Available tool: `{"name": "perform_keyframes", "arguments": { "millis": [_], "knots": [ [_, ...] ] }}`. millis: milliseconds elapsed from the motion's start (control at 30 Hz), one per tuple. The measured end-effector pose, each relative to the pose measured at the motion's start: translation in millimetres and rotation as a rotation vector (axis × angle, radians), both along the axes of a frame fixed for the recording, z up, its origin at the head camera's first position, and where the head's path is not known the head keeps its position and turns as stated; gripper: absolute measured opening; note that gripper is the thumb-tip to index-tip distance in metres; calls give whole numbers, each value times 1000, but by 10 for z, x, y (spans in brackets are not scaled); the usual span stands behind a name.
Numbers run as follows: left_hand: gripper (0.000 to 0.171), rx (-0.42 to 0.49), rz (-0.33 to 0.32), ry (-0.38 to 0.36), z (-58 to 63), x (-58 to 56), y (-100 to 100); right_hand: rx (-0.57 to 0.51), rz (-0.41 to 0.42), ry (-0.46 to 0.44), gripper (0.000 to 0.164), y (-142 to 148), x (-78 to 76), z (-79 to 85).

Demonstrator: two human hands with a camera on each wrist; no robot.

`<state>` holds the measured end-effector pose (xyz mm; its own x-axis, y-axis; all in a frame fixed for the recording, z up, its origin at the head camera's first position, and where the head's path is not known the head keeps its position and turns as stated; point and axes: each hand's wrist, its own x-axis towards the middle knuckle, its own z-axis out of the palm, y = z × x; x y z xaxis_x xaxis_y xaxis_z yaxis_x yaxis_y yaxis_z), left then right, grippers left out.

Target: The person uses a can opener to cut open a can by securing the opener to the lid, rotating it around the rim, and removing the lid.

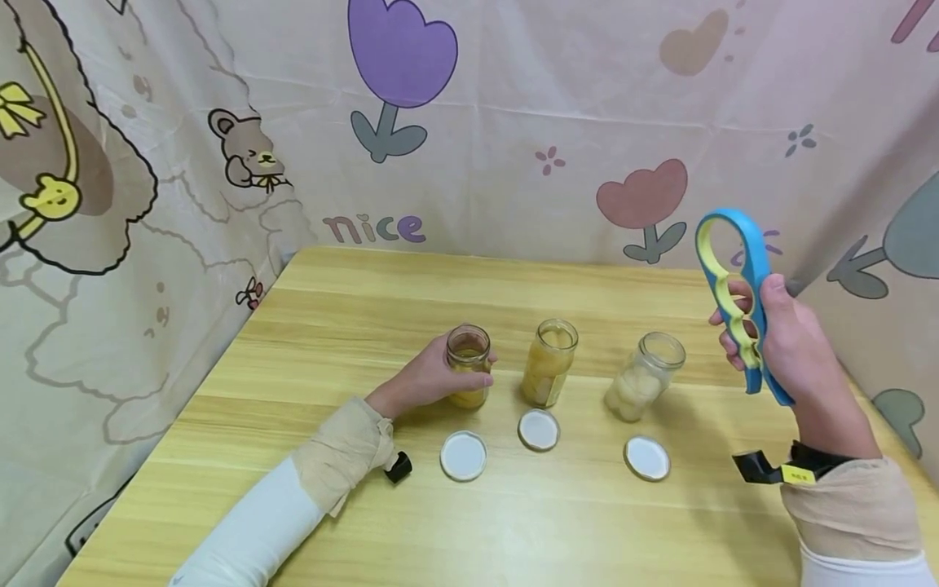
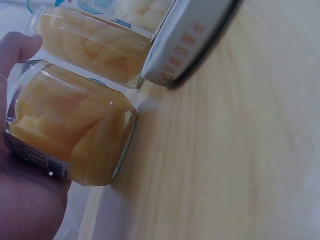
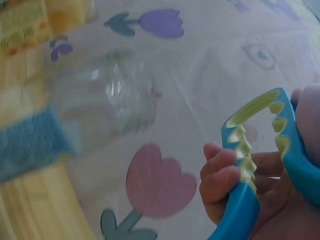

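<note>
My left hand (image 1: pixel 429 377) grips an open glass jar (image 1: pixel 469 399) of yellow fruit pieces, thumb across its front. The left wrist view shows the fruit pieces (image 2: pixel 75 122) through the glass and a label low on the side. Raised over the table's right side, my right hand (image 1: pixel 795 346) holds a blue and yellow jar opener (image 1: pixel 756 257), its large ring pointing up. In the right wrist view, fingers wrap one toothed arm of the opener (image 3: pixel 239 207). A second open jar (image 1: pixel 546 371) of yellow fruit stands beside the held one. Further right is an open jar (image 1: pixel 637 387) with pale round fruit.
Three white-lined lids lie in front of the jars: a left lid (image 1: pixel 464 456), a middle lid (image 1: pixel 539 430) and a right lid (image 1: pixel 647 458). The wooden table (image 1: pixel 352 285) ends at a printed cloth (image 1: pixel 499 187) hanging behind it and at both sides.
</note>
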<state>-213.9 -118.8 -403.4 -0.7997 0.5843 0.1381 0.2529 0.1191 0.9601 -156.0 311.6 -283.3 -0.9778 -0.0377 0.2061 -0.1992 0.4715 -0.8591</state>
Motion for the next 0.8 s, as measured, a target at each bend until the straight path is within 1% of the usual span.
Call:
{"name": "perform_keyframes", "arguments": {
  "millis": [67,133,167,267,333,433,533,700,800],
  "knots": [
    [35,1,-1,5,6,-1,2,47,-56,-35,54,46,-37,-22],
    [35,1,-2,12,9,-3,3,127,-110,-62,61,92,-77,-63],
    [35,1,-3,17,8,-4,2,148,-129,-79,64,118,-98,-88],
    [34,3,-3,27,-4,-11,7,245,-168,-106,73,191,-149,-192],
    [33,6,-6,30,-13,-17,10,314,-184,-126,75,231,-182,-258],
    [33,11,-10,35,-15,-19,10,430,-187,-159,76,267,-229,-347],
    [33,12,-11,37,1,-13,12,520,-161,-181,77,285,-280,-427],
    [32,11,-11,37,16,-6,11,637,-113,-211,83,308,-349,-538],
    [32,9,-10,40,8,-10,9,701,-99,-225,87,331,-379,-589]
  ]
}}
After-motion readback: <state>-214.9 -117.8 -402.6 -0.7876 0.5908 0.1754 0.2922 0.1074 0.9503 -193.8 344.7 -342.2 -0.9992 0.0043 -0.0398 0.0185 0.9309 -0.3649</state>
